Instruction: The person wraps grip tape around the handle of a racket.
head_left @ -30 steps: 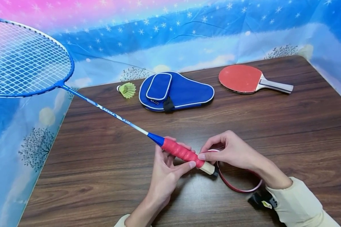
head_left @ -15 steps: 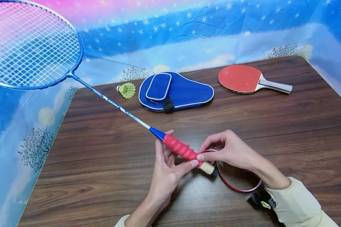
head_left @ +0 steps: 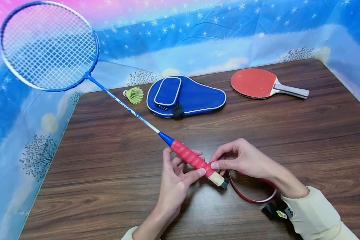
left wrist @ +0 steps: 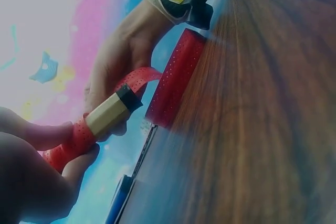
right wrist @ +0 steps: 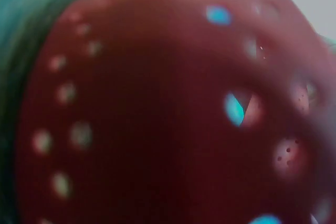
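Observation:
A blue and white badminton racket (head_left: 150, 125) points up to the left, its handle partly wrapped in red overgrip tape (head_left: 189, 157). The handle's lower end is bare pale wood with a black butt (left wrist: 128, 98). My left hand (head_left: 175, 181) holds the wrapped handle, thumb in front and fingers behind. Beside its thumb, my right hand (head_left: 247, 161) pinches the tape between thumb and fingers. From there the rest of the tape (head_left: 252, 200) hangs in a loop over the table. Perforated red tape (right wrist: 157, 108) fills most of the right wrist view, hiding the hand there.
On the brown wooden table (head_left: 108, 186) a yellow-green shuttlecock (head_left: 134, 95) lies at the back left, beside a blue paddle case (head_left: 195, 96). A red table tennis paddle (head_left: 255, 83) lies at the back right. A patterned cloth (head_left: 180, 36) stands behind.
The racket's head has swung to the right, so its whole frame shows now. The handle tilts more steeply between my hands, while both hands stay nearly in place.

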A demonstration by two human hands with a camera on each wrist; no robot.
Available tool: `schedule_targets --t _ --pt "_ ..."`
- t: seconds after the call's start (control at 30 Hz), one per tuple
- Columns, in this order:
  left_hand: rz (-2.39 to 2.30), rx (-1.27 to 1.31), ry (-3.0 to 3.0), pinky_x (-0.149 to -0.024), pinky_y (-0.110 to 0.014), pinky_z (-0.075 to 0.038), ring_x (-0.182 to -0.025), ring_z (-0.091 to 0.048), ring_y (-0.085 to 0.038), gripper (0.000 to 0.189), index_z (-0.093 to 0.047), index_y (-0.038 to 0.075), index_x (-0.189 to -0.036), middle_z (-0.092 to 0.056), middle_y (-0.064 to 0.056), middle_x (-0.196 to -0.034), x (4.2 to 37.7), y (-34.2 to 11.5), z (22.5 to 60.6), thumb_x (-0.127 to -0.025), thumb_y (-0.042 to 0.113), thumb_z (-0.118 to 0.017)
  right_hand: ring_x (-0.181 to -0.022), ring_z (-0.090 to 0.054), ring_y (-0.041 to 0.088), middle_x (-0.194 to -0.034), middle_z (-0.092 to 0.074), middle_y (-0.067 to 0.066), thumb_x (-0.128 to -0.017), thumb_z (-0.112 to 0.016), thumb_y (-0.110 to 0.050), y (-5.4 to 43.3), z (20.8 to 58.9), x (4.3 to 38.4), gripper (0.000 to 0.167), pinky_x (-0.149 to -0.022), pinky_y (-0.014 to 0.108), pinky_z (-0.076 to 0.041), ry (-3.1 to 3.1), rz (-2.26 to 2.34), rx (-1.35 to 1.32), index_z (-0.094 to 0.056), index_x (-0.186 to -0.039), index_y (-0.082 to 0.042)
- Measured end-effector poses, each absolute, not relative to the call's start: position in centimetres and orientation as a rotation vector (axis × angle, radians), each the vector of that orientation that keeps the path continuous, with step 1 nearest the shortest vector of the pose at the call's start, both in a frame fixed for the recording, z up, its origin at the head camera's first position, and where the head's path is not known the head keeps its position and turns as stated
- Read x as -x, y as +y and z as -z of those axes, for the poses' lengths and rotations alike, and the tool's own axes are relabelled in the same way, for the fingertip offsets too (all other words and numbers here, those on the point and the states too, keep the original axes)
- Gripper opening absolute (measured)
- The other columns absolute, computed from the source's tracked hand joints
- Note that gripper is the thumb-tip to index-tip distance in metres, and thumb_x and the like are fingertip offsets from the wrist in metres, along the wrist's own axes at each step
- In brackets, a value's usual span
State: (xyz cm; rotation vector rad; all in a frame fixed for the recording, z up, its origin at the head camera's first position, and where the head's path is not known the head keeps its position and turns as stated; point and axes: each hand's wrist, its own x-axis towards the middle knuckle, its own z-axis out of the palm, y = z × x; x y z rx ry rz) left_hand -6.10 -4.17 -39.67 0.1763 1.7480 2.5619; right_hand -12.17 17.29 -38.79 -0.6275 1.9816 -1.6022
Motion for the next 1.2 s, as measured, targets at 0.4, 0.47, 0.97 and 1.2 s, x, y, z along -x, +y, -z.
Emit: schedule_targets --t 0.4,0.47,0.97,1.2 --pt "-2.566 -0.132 1.694 -0.084 -0.043 -0.055 -0.114 -0.058 -0.042 0.079 -0.036 0.014 -0.142 -0.047 -0.026 -0.132 6.12 -4.47 39.75 -0.078 -0.019 -0.069 -0.070 -0.065 0.030 -0.078 -0.070 0.006 -0.086 -0.078 -0.026 17.04 39.24 12.02 0.012 -0.057 0.032 -0.052 2.090 1.576 0.649 -0.075 -0.094 -0.017" --pt "-2.556 -0.141 1.696 -0.084 -0.042 -0.055 -0.113 -0.059 -0.041 0.077 -0.037 0.014 -0.142 -0.050 -0.024 -0.133 6.14 -4.50 39.73 -0.080 -0.018 -0.068 -0.069 -0.064 0.028 -0.080 -0.070 0.007 -0.086 -0.078 -0.024 17.05 39.25 12.01 0.012 -0.057 0.031 -0.051 2.084 1.590 0.653 -0.075 -0.094 -0.016" --pt "-2.545 -0.196 1.664 -0.085 -0.044 -0.055 -0.113 -0.059 -0.041 0.074 -0.032 0.016 -0.137 -0.046 -0.023 -0.135 6.16 -4.21 40.29 -0.082 -0.014 -0.070 -0.071 -0.059 0.018 -0.083 -0.071 0.003 -0.086 -0.078 -0.026 17.19 39.17 12.02 0.010 -0.058 0.025 -0.048 2.110 1.555 0.693 -0.075 -0.092 -0.019" --pt "-2.550 -0.179 1.644 -0.085 -0.043 -0.055 -0.113 -0.059 -0.041 0.074 -0.032 0.015 -0.136 -0.044 -0.026 -0.135 6.14 -4.25 40.54 -0.081 -0.016 -0.069 -0.072 -0.063 0.019 -0.087 -0.071 0.008 -0.087 -0.077 -0.021 17.22 39.31 12.04 0.012 -0.061 0.028 -0.053 2.006 1.595 0.654 -0.075 -0.096 -0.014"
